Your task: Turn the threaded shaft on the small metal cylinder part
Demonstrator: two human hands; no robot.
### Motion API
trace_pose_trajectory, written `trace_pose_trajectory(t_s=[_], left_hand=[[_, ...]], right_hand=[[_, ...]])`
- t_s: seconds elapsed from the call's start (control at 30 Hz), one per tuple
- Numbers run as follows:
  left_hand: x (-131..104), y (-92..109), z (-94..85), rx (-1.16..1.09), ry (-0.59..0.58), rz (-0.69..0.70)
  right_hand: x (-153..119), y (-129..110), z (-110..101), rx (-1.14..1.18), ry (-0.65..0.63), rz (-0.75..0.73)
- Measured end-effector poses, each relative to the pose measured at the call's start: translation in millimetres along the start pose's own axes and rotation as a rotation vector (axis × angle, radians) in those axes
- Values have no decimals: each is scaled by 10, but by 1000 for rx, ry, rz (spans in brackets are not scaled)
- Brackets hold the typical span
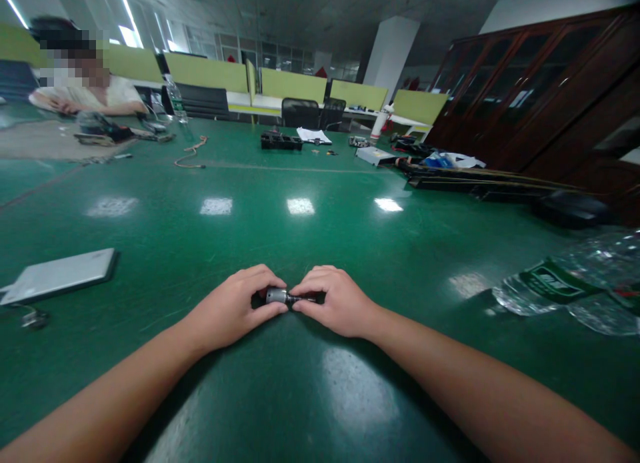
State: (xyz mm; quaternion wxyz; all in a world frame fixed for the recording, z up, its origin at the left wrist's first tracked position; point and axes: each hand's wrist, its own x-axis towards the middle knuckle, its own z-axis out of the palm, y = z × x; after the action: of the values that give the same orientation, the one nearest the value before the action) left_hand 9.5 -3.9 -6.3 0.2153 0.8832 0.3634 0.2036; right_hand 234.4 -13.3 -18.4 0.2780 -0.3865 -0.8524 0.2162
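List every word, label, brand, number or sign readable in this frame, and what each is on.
None can be read with certainty.
Green label on the near clear bottle at right: white lettering, too blurred.
Far bottle at left: too small to read.
White papers at the back: any print is too small.
Metal part in the hands: no readable marking.

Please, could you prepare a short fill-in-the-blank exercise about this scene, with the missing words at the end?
1. The table has a ___ surface.
2. The left grip holds a silver cylinder, while the thin metal rod is pinched by the ___ grip.
3. In the picture, the flat silver object lies to the ___ of the cylinder.

Missing words: green; right; left.
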Motion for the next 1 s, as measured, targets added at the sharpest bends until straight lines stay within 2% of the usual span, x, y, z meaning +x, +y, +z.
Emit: trace_pose_trajectory(t_s=[0.47,1.0], left_hand=[[-8,-1,-10,-17,-19,-12],[-2,-9,-4,-1,-24,-26]], right_hand=[[-5,-14,-57,14,6,19],[-6,1,-31,10,49,48]])
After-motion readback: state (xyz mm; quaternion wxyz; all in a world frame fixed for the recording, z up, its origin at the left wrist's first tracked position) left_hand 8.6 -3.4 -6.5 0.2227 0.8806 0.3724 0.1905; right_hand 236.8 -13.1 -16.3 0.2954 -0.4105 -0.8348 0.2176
